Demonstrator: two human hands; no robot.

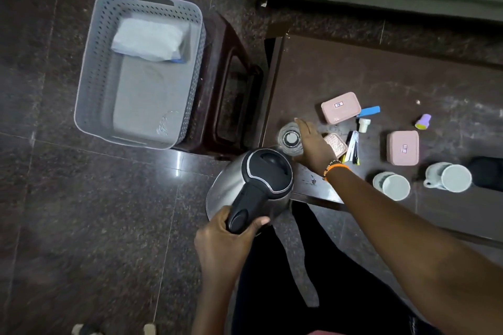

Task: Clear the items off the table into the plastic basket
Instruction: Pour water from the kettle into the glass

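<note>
Steel kettle (253, 185) held off the desk's (353, 76) near corner, above the floor, left hand (228, 236) clamped around its black handle. Right hand (313, 144) spread loosely over a clear glass jar (290, 139) at the desk edge, grip uncertain. Beyond: pink boxes (340, 107), two white cups (392, 185). Grey plastic basket (89, 84) on a stool (231, 84), well left, holding a white packet (148, 39).

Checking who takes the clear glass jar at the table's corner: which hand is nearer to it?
Right. The right hand rests against the clear glass jar; the left hand is off the table, gripping the steel kettle.
</note>
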